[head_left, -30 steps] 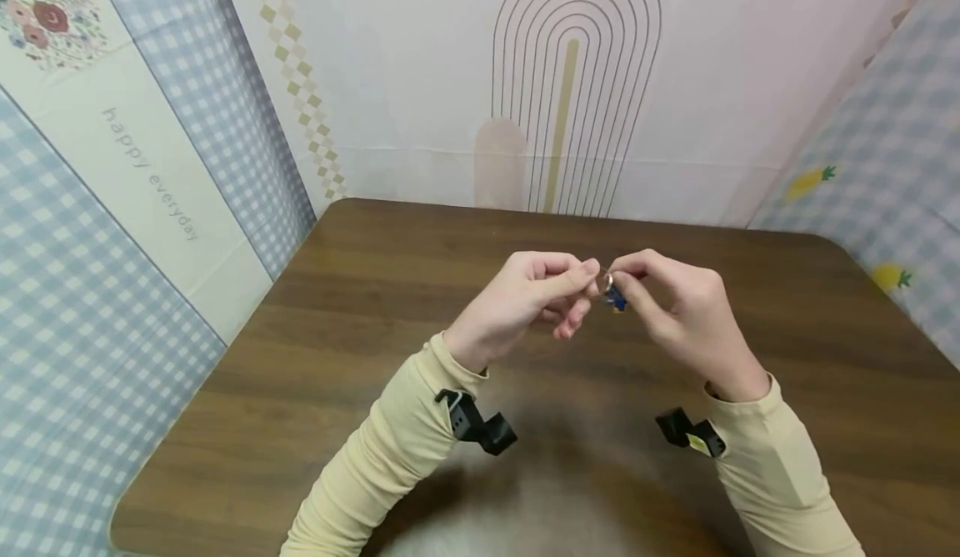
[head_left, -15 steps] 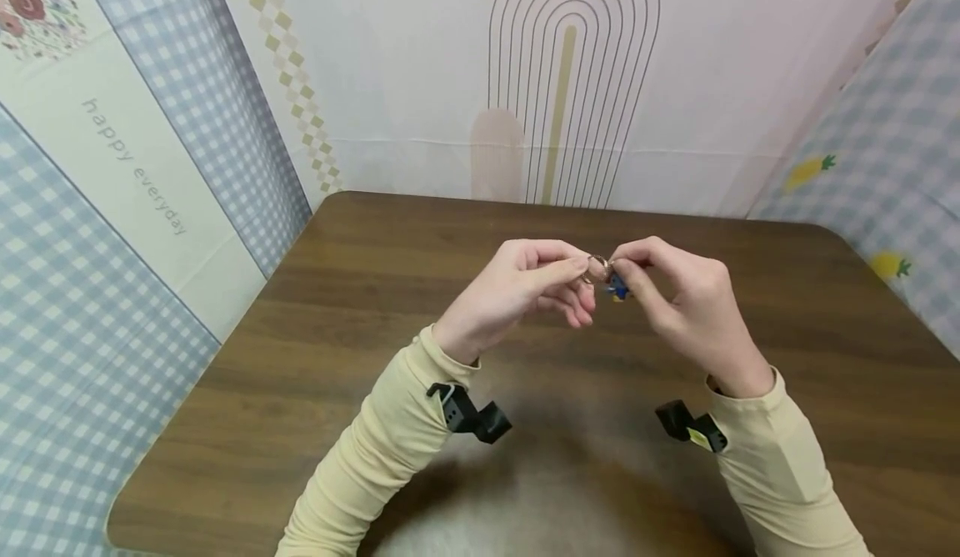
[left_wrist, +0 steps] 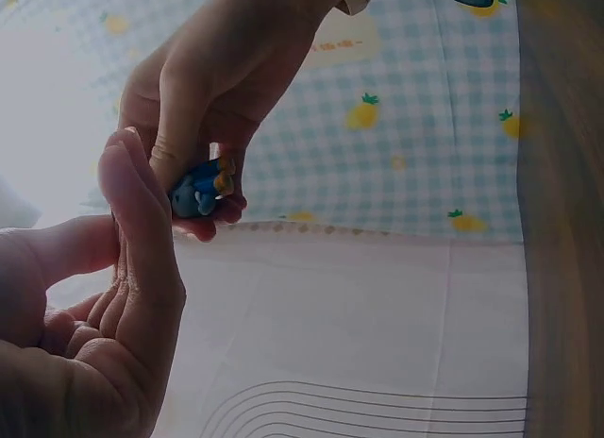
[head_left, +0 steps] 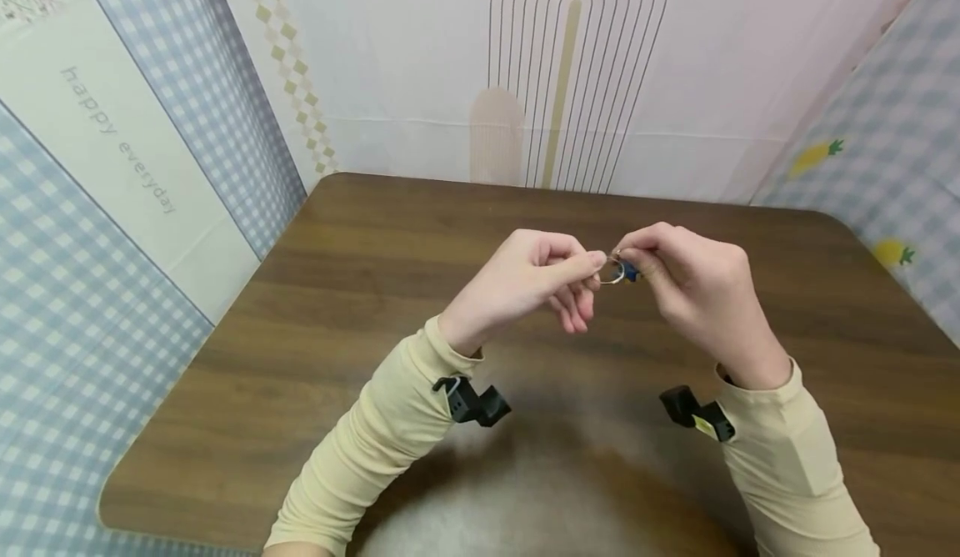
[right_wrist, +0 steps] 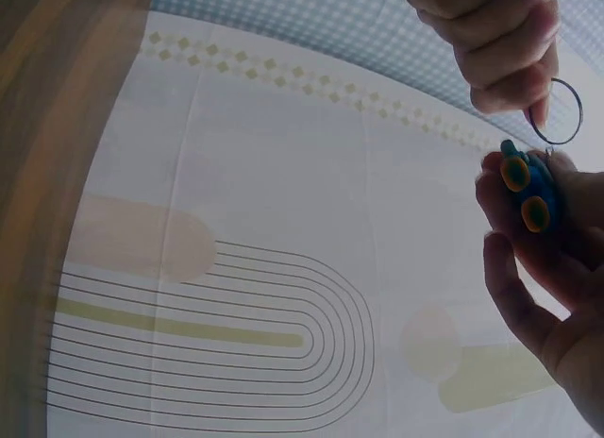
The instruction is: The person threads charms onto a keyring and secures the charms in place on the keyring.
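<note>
I see the metal ring (right_wrist: 581, 115) and blue figure (right_wrist: 534, 194) held up above the bench (head_left: 352, 290). Left hand (head_left: 528, 286) pinches the ring's edge; right hand (head_left: 693, 294) grips the figure beside it. Fingers narrow on both, probably so each part steadies the other.

Looks like a small makeshift rec. booth; type of bldg. can't be told. Fabric hangs round a wood-grain tabletop (head_left: 337, 315) on approx. 3 sides: wht. backdrop (head_left: 405, 57) w/ line-drawn arch (head_left: 576, 82) at rear, blue/wht. gingham cloth (head_left: 67, 290) w/ "happy everyday" lettering (head_left: 116, 136) on L, pineapple-print gingham (head_left: 892, 182) on R. Blk. wrist cams (head_left: 467, 401) on the person's sleeves (head_left: 382, 428) suggest filming.
</note>
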The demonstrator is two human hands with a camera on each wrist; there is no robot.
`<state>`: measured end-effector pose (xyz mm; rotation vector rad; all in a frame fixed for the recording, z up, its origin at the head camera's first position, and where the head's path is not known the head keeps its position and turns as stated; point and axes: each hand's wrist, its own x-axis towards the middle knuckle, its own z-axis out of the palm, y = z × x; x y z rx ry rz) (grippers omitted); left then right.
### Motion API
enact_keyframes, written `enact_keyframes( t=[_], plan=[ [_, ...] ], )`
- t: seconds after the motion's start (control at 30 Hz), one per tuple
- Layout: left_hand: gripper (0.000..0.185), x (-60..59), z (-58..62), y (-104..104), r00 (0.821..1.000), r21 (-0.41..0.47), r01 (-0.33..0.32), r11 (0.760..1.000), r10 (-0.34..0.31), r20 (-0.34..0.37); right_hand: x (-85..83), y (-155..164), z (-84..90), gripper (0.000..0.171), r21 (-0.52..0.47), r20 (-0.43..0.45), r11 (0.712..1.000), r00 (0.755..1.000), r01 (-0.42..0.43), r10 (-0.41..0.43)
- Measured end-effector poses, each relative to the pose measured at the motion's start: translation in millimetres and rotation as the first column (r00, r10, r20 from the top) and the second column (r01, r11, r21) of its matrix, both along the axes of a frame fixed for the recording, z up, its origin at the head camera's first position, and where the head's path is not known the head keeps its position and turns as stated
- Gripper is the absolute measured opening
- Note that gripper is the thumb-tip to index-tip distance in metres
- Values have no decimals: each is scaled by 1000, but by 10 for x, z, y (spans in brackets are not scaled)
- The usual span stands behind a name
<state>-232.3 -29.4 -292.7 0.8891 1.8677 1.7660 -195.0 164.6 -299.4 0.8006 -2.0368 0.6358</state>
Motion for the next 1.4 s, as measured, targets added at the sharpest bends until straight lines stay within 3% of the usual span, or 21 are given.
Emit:
enact_keyframes(
  t=[0.2,0.4,0.57,0.73,0.93,1.17,1.4],
  plan=[
    [30,-2,38,-20,1000,-27,13,1000,-13,1,-10,13,21,4,58,-8,997,999,-45,45],
    [29,-16,38,-23,999,-41,39,998,-38,23,-18,29,13,7,102,-13,993,998,-63,65],
    [29,-30,21,-18,998,-47,56,997,-54,37,-34,43,10,27,141,-28,987,996,-74,79],
    [29,-42,10,-13,997,-45,69,997,-67,49,-33,51,13,22,165,-32,983,996,-81,87],
    [30,-46,1,-19,997,-46,57,997,-54,61,-31,50,10,35,182,-28,978,994,-102,109],
    [30,-55,25,-32,997,-58,54,997,-51,56,-41,12,36,34,209,-69,974,992,-89,105],
    [30,-55,12,-45,989,5,68,998,-68,135,-26,-44,14,32,186,-128,981,989,-49,74]
  ],
)
